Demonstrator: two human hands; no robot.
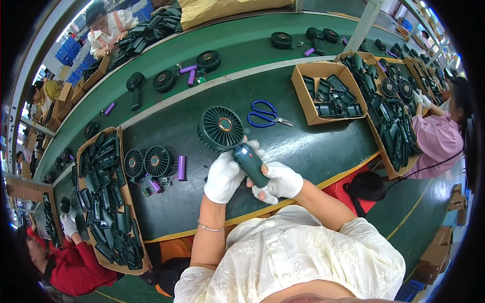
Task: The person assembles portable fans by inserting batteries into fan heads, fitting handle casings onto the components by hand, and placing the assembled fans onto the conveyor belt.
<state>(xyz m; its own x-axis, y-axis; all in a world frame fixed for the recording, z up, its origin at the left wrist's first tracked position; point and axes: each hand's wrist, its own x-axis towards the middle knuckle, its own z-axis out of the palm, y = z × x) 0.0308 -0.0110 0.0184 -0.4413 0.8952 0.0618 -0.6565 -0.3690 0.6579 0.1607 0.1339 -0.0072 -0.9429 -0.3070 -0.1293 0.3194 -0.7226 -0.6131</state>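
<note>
In front of me a dark green handheld fan is tilted over the bench, its round slatted head (222, 127) up and to the left and its handle (251, 164) toward me. My left hand (225, 177), in a white glove with some bare fingertips, grips the handle's left side near the head. From the right, my right hand (281, 182), gloved the same way, closes on the handle's lower end. A small reddish light or mark shows on the handle. The handle's underside is hidden. Blue-handled scissors (263, 117) lie just beyond my right hand.
Two fan heads (147, 162) and purple battery cells (182, 167) lie left on the bench (187, 207). Boxes of dark shells flank it: a long carton (132, 202) left, a smaller carton (323, 121) right. Fan parts sit along the green conveyor (242, 43). Co-workers sit on both sides.
</note>
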